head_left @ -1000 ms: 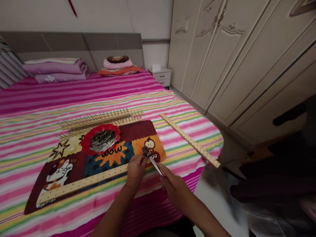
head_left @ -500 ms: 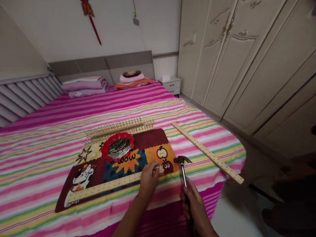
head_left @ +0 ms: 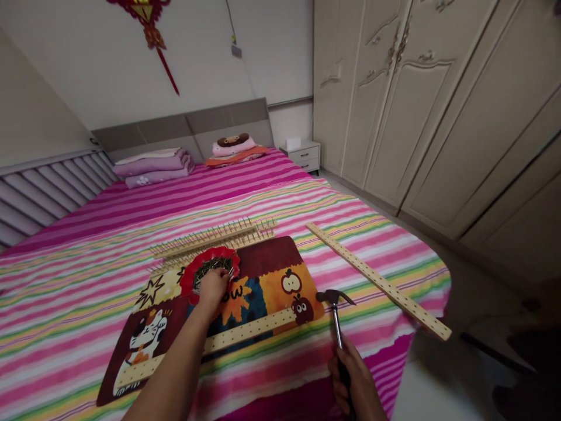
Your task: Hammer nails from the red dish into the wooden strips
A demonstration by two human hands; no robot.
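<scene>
My left hand (head_left: 214,287) reaches into a red scalloped bowl (head_left: 187,282) of loose metal nails (head_left: 209,266). Its fingers are pinched together, with a nail showing at the tips. My right hand (head_left: 353,374) is wrapped round the dark handle of a claw hammer (head_left: 336,318), held head up beside the mat's right edge. Along the near side of the patterned mat (head_left: 267,257) lies a pale wooden strip (head_left: 252,328) with rows of small holes; my left forearm covers part of it.
Wooden strips bristling with upright nails (head_left: 210,238) lie behind the bowl. Another holed wooden strip (head_left: 377,278) lies at the right, its near end over the bed's edge. Folded bedding (head_left: 153,166) sits by the headboard, and a wardrobe (head_left: 407,117) stands on the right.
My left hand has moved from the near strip's right end leftward and forward into the nail bowl. The hammer has moved right, away from that strip, still in my right hand. The view has shifted.
</scene>
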